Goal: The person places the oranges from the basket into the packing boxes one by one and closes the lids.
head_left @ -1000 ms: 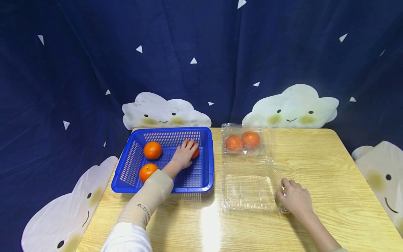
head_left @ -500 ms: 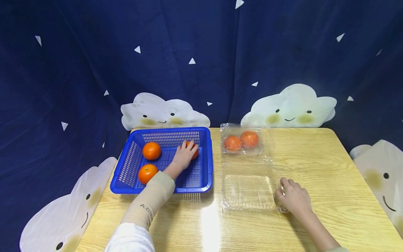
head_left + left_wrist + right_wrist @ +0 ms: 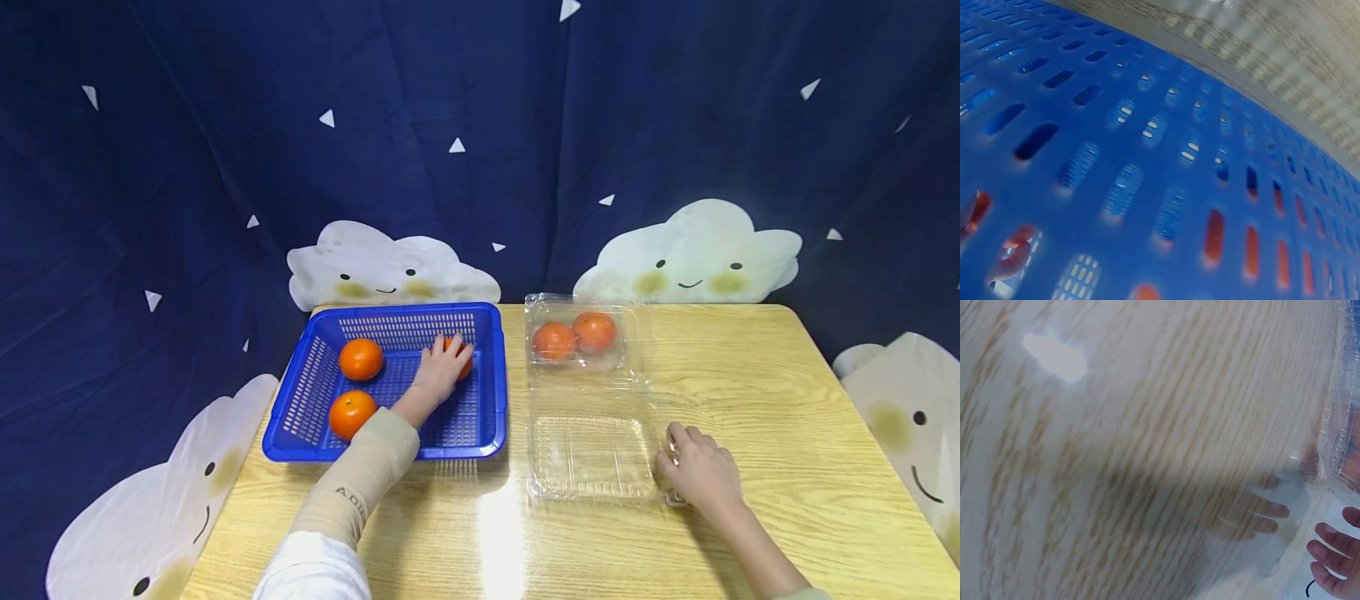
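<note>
In the head view my left hand reaches into a blue basket, its fingers curved over a mandarin on the right side. A second mandarin and a third mandarin lie to the left in the basket. An opened clear plastic clamshell box lies flat to the basket's right. At its near right edge, my right hand holds the plastic between thumb and fingers. The left wrist view is mostly filled by the basket's slotted wall; the right wrist view shows curled fingertips beside the clear plastic.
Behind the opened box sits another clear box with two orange fruits seen through its plastic. Everything stands on a wooden table. A dark blue curtain with cloud faces hangs directly behind and beside it.
The head view has shifted very slightly. My left forearm has edged to the right while the left hand stays at the mandarin; the right hand and boxes keep their places.
</note>
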Demonstrator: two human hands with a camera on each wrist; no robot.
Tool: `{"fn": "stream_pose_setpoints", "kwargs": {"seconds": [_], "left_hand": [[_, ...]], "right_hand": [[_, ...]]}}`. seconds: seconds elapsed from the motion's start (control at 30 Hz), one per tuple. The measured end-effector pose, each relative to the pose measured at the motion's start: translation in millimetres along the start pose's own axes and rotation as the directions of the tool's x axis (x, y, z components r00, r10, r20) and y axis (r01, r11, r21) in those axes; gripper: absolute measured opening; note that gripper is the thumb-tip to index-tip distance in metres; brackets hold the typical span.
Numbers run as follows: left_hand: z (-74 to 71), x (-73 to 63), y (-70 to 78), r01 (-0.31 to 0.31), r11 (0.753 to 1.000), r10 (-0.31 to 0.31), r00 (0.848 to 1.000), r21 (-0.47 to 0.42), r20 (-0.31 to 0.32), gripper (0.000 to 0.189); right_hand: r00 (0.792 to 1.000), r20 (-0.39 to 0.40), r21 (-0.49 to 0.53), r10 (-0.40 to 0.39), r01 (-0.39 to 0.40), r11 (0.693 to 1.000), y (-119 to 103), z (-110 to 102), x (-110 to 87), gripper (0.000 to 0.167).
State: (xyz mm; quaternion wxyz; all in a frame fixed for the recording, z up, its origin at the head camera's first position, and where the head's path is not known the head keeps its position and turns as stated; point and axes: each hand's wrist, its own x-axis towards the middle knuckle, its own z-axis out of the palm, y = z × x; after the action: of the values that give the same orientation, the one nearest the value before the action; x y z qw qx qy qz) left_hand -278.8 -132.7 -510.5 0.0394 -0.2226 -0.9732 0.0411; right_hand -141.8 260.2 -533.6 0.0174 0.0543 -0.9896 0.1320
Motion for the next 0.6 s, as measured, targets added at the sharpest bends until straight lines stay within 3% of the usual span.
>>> {"fn": "stream_pose_setpoints", "kwargs": {"seconds": [0.27,0.6], "left_hand": [[-4.1,1.6,0.7,0.074,0.997,-0.073,0.993,-0.007,0.090,0.074],[-11.7,-0.6,0.9,0.183,0.982,-0.173,0.972,-0.054,0.162,0.079]], "right_hand": [[1.000,-0.004,-0.007,0.002,-0.002,1.000,0,0,0.0,0.029],[1.000,-0.001,-0.014,0.005,-0.005,1.000,0,0,-0.5,0.029]]}}
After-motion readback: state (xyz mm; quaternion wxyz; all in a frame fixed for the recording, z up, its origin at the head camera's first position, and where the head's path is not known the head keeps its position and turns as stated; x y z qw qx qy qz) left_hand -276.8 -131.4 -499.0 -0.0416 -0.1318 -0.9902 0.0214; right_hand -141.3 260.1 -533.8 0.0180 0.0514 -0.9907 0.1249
